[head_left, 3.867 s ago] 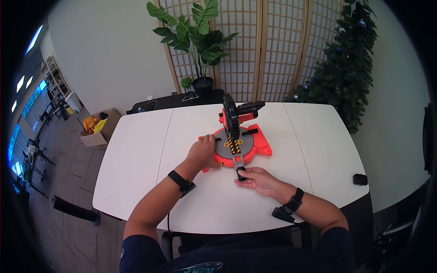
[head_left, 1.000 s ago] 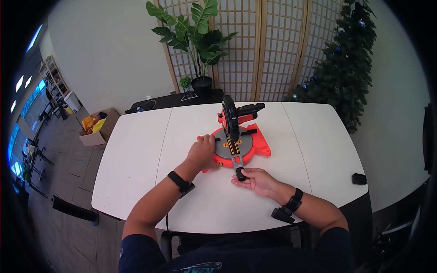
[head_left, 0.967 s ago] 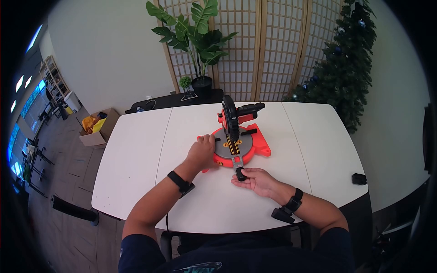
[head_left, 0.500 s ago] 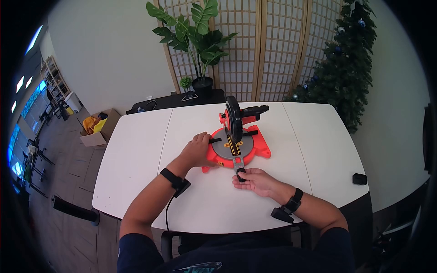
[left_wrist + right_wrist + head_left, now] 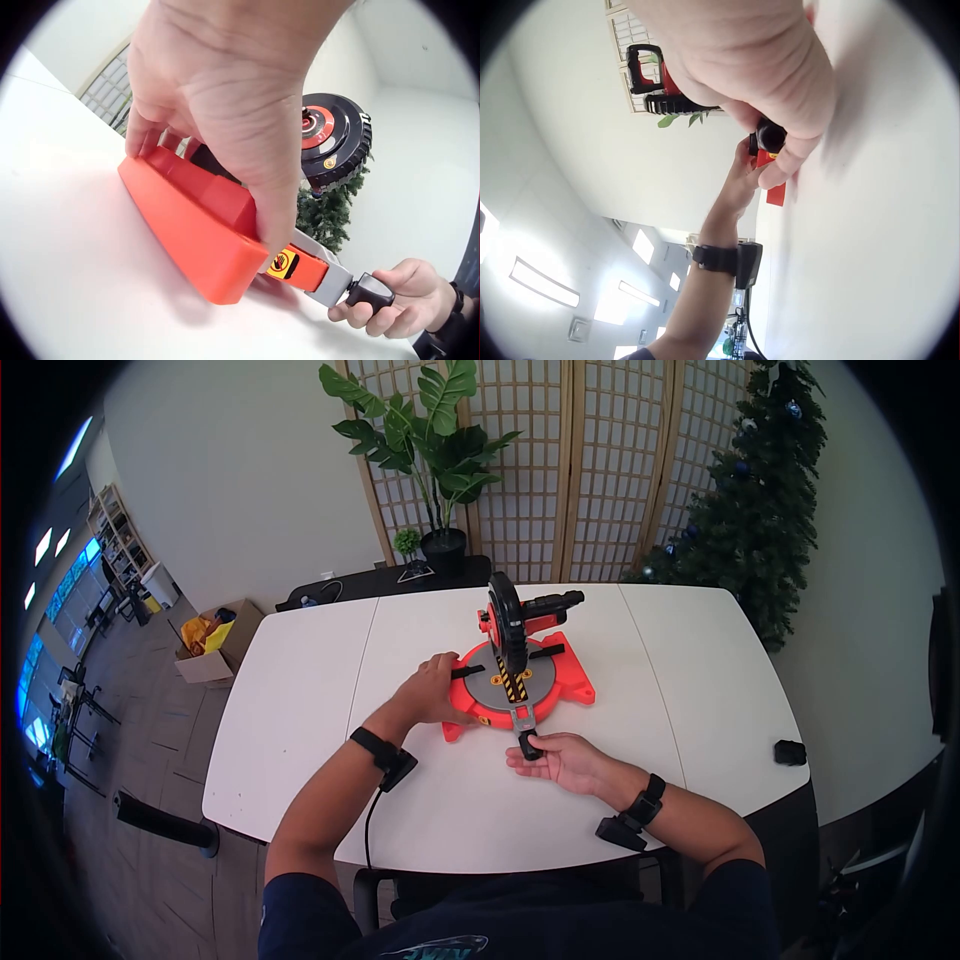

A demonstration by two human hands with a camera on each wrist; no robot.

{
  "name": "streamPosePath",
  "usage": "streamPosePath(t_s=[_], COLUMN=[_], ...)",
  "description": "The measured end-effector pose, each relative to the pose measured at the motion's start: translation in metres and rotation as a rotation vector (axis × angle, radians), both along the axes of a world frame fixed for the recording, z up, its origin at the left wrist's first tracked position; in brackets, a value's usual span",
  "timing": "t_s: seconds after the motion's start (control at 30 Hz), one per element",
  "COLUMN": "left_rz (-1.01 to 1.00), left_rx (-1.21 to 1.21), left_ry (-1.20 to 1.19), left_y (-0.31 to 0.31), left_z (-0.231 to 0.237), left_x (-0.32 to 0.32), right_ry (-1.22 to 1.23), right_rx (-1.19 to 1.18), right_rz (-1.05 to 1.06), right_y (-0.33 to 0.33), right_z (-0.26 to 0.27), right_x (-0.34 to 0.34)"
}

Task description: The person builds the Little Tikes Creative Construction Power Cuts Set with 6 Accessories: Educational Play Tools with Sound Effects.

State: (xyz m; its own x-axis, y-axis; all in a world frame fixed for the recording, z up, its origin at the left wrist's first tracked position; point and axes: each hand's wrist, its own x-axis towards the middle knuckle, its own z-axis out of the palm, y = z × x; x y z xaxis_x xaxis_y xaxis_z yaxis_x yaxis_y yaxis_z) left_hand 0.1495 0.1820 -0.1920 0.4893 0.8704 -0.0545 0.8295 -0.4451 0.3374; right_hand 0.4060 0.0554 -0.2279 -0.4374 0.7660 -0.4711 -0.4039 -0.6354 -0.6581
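A toy miter saw with a red base (image 5: pixel 575 678) and a round grey turntable (image 5: pixel 541 678) stands on the white table. Its black blade guard (image 5: pixel 508 622) is raised over the turntable. My left hand (image 5: pixel 428 692) grips the left end of the base; in the left wrist view that hand (image 5: pixel 217 97) spans the red base (image 5: pixel 187 225), fingers on the far edge, thumb on the near side. Between thumb and fingers, my right hand (image 5: pixel 572 762) pinches the black knob (image 5: pixel 530 746) at the front. The right wrist view shows this knob (image 5: pixel 771 136) partly covered by the right hand (image 5: pixel 757 67).
A small black object (image 5: pixel 789 753) lies at the right of the white table (image 5: pixel 300 710). Behind it stand a dark side table with a potted plant (image 5: pixel 445 547), a lattice screen and a decorated tree (image 5: pixel 755 510). A cardboard box (image 5: pixel 240 635) is on the floor at left.
My left hand has shifted a little left along the base, uncovering more of the black fence piece there. The right hand stays at the knob, and the saw has barely moved.
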Motion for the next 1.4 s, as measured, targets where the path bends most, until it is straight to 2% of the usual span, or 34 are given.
streamPosePath(t_s=[0.37,0.43,0.73,0.87,0.93,0.97,1.03,1.07,1.13,1.17,1.23,1.27,1.3,1.4], left_rz=[0.029,0.030,0.035,0.036,0.035,0.035,0.035,0.036,0.034,0.034,0.035,0.035,0.035,0.028], left_rx=[0.003,0.003,0.011,0.016,0.014,0.013,0.009,0.006,-0.001,-0.009,-0.012,-0.017,-0.017,-0.015], left_ry=[0.044,0.049,0.079,0.079,0.082,0.084,0.086,0.087,0.093,0.098,0.099,0.100,0.100,0.103], left_y=[-0.002,-0.003,-0.005,-0.004,-0.005,-0.006,-0.006,-0.006,-0.005,-0.005,-0.006,-0.006,-0.006,-0.006], left_z=[0.001,0.003,0.002,0.002,0.004,0.004,0.004,0.004,0.004,0.004,0.006,0.006,0.006,0.005], left_x=[0.005,0.005,0.007,0.006,0.007,0.007,0.007,0.007,0.007,0.007,0.007,0.007,0.007,0.007], right_ry=[-0.158,-0.256,-0.550,-0.573,-0.740,-0.739,-1.060,-1.060,-1.302,-1.302,-1.357,-1.373,-1.373,-1.420], right_rx=[0.067,0.130,0.298,0.337,0.411,0.410,0.603,0.603,0.834,0.835,0.996,0.865,0.865,0.998], right_rz=[0.138,0.235,0.436,0.572,0.613,0.613,0.624,0.624,0.546,0.546,0.386,0.390,0.390,0.308], right_y=[-0.005,-0.003,-0.003,0.007,0.009,0.014,0.025,0.031,0.046,0.051,0.058,0.062,0.064,0.071], right_z=[-0.006,-0.005,0.019,0.023,0.036,0.041,0.050,0.051,0.045,0.045,0.054,0.059,0.062,0.063], right_x=[0.001,0.003,0.008,0.020,0.026,0.029,0.037,0.044,0.060,0.067,0.074,0.076,0.076,0.080])
